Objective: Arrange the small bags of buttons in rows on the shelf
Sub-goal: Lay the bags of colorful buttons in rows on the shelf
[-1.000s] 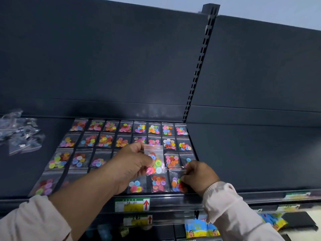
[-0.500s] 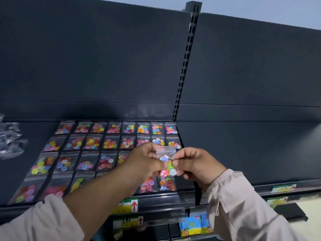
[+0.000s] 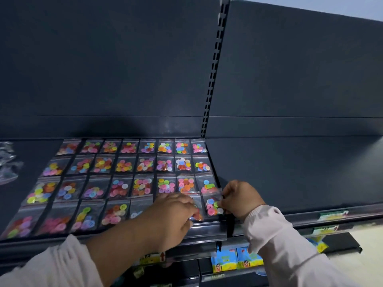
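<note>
Clear small bags of coloured buttons lie in neat rows on the dark shelf. At the right end of the front row lies one bag of buttons, and my right hand pinches its right edge. My left hand lies palm down over the neighbouring bags in the front row, fingertips on a bag beside that one. Part of the front row is hidden under this hand.
A loose heap of clear bags sits at the shelf's far left. A slotted upright post splits the back panel. The shelf's right half is bare. Price labels and yellow-blue packets sit below the front edge.
The bag that both hands held up in the air has come down onto the front row's right end. My left hand has dropped flat onto the row.
</note>
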Demonstrator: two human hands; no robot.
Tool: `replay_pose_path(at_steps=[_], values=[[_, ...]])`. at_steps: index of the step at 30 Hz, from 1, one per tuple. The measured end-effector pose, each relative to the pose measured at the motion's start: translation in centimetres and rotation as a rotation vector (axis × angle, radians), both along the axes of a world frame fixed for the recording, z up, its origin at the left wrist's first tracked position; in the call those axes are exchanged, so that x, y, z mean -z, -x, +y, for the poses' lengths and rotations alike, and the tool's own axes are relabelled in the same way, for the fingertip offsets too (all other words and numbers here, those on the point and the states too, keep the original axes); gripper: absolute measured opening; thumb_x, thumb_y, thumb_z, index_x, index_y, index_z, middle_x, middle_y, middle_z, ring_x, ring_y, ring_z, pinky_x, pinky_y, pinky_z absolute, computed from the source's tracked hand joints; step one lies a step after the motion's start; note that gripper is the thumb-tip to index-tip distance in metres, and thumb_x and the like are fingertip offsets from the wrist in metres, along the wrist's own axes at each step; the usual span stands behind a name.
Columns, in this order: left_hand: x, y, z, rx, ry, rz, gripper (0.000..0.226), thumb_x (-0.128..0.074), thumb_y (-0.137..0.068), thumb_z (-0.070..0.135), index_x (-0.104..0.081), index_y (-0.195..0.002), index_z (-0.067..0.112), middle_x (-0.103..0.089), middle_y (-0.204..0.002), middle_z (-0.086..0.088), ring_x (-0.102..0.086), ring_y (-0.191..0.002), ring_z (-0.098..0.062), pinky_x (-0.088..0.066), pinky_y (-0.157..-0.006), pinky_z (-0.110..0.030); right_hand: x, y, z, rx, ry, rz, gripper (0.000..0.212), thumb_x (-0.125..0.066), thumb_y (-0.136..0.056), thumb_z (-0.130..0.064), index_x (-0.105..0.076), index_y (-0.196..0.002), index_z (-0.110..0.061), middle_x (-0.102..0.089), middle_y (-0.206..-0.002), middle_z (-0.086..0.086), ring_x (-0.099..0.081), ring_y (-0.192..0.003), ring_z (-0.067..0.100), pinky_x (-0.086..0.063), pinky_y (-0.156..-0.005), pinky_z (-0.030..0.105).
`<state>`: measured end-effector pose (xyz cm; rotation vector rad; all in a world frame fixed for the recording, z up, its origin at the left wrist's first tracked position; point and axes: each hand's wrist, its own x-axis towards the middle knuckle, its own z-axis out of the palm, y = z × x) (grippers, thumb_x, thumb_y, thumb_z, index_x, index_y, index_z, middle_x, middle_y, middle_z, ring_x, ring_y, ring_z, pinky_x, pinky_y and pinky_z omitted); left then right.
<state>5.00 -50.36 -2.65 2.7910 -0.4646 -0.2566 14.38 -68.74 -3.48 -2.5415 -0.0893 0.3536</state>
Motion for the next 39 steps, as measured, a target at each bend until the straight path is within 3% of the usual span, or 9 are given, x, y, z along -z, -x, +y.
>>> replay_pose_path(at_steps=[4, 7, 13, 18, 21, 28, 32, 34, 39], values=[[-0.1, 0.2, -0.1, 0.012, -0.055, 0.015, 0.048, -0.038, -0.099, 0.040, -0.032, -0.145, 0.030, -0.025, -0.154, 0.011, -0.013, -0.142, -0.008, 0.000, -0.115, -0.030, 0.0, 0.2, -0.1, -0.050, 0.104, -0.063, 0.014, -0.069, -0.073, -0.020, -0.055, -0.074, -0.023, -0.056, -0.075, -0.005, -0.054, -0.074, 0.015, -0.037, -0.066, 0.019], [-0.1, 0.2, 0.0, 0.012, -0.051, 0.014, 0.048, -0.039, -0.098, 0.040, -0.032, -0.145, 0.029, -0.026, -0.153, 0.010, -0.014, -0.142, -0.007, 0.001, -0.115, -0.030, -0.1, 0.3, -0.1, -0.092, 0.113, -0.072, 0.010, -0.068, -0.075, -0.021, -0.060, -0.078, -0.020, -0.058, -0.076, -0.004, -0.055, -0.075, 0.015, -0.039, -0.066, 0.019], [-0.2, 0.3, 0.2, 0.018, -0.043, 0.013, 0.050, -0.041, -0.098, 0.040, -0.032, -0.145, 0.028, -0.027, -0.153, 0.009, -0.015, -0.142, -0.008, 0.000, -0.116, -0.030, -0.2, 0.6, 0.1, -0.137, 0.078, -0.073, 0.015, -0.070, -0.074, -0.020, -0.056, -0.069, -0.023, -0.060, -0.072, -0.004, -0.059, -0.076, 0.016, -0.041, -0.065, 0.020], [-0.4, 0.4, 0.3, 0.028, -0.024, 0.002, 0.049, -0.042, -0.097, 0.039, -0.033, -0.144, 0.028, -0.030, -0.151, 0.009, -0.018, -0.140, -0.008, -0.002, -0.116, -0.029, -0.5, 0.8, 0.4, -0.189, 0.076, -0.053, 0.009, -0.069, -0.074, -0.016, -0.062, -0.076, -0.020, -0.067, -0.078, 0.000, -0.063, -0.080, 0.018, -0.048, -0.071, 0.023], [-0.5, 0.4, 0.2, 0.035, 0.004, -0.012, 0.046, -0.043, -0.097, 0.038, -0.036, -0.143, 0.030, -0.032, -0.150, 0.010, -0.019, -0.139, -0.008, -0.002, -0.113, -0.025, -0.7, 0.9, 0.4, -0.221, 0.108, -0.050, 0.008, -0.069, -0.075, -0.018, -0.062, -0.078, -0.022, -0.069, -0.082, 0.001, -0.063, -0.082, 0.018, -0.047, -0.072, 0.023], [-0.8, 0.3, 0.2, 0.052, 0.039, -0.033, 0.046, -0.044, -0.097, 0.037, -0.037, -0.142, 0.030, -0.033, -0.149, 0.010, -0.019, -0.139, -0.007, -0.001, -0.104, -0.015, -1.6, 0.9, 0.2, -0.234, 0.170, -0.115, 0.017, -0.065, -0.077, -0.023, -0.053, -0.067, -0.028, -0.063, -0.071, -0.008, -0.060, -0.075, 0.014, -0.044, -0.065, 0.021], [-0.8, 0.1, 0.4, 0.026, 0.027, -0.039, 0.051, -0.043, -0.098, 0.038, -0.031, -0.146, 0.027, -0.024, -0.154, 0.010, -0.014, -0.141, -0.006, 0.000, -0.111, -0.020, -2.3, 0.8, 0.7, -0.271, 0.119, -0.168, 0.012, -0.066, -0.080, -0.023, -0.056, -0.075, -0.027, -0.060, -0.072, -0.009, -0.060, -0.076, 0.015, -0.046, -0.069, 0.022], [-0.9, -0.1, 0.8, -0.019, 0.021, -0.061, 0.052, -0.042, -0.098, 0.038, -0.029, -0.147, 0.028, -0.022, -0.155, 0.010, -0.014, -0.141, -0.008, -0.002, -0.113, -0.023, -2.5, 0.8, 1.1, -0.287, 0.119, -0.214, 0.005, -0.065, -0.081, -0.024, -0.060, -0.084, -0.024, -0.058, -0.081, -0.005, -0.059, -0.081, 0.017, -0.046, -0.072, 0.024], [-1.8, -0.2, 2.8, -0.184, 0.034, -0.124, 0.057, -0.043, -0.096, 0.045, -0.023, -0.148, 0.030, -0.021, -0.155, 0.010, -0.016, -0.142, -0.009, -0.011, -0.115, -0.028, -3.5, 0.8, 2.7, -0.355, 0.194, -0.322, 0.027, -0.060, -0.086, -0.028, -0.059, -0.112, -0.022, -0.053, -0.109, 0.000, -0.052, -0.106, 0.020, -0.043, -0.086, 0.024]])
